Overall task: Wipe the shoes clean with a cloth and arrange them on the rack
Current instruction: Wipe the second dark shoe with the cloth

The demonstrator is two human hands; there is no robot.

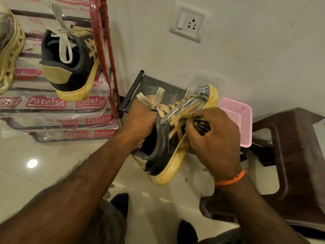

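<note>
So the rack is the big thing here, up and to the left of both hands, with its shelves wrapped in printed plastic. One black and tan sneaker already sits on it, heel out, well apart from the grip.

The matching shoe is held in mid air between the two hands, toe pointing away toward the wall, heel nearest the person. The left hand is curled around the collar and tongue with fingers seemingly tucked inside the opening, laces poking out above the knuckles. That looks like the right spot to hold it: the collar is stiff enough to anchor, and the shoe reads as light, a bit floppy in the upper, firm in the rubber sole. The sole edge looks smooth, so I'd guess it's slippery if damp.

The right hand is bunched around a small dark cloth, pressing it against the outer side panel by the stripes, just right of the laces. Fingers are curled tight on the cloth, not spread.
</note>
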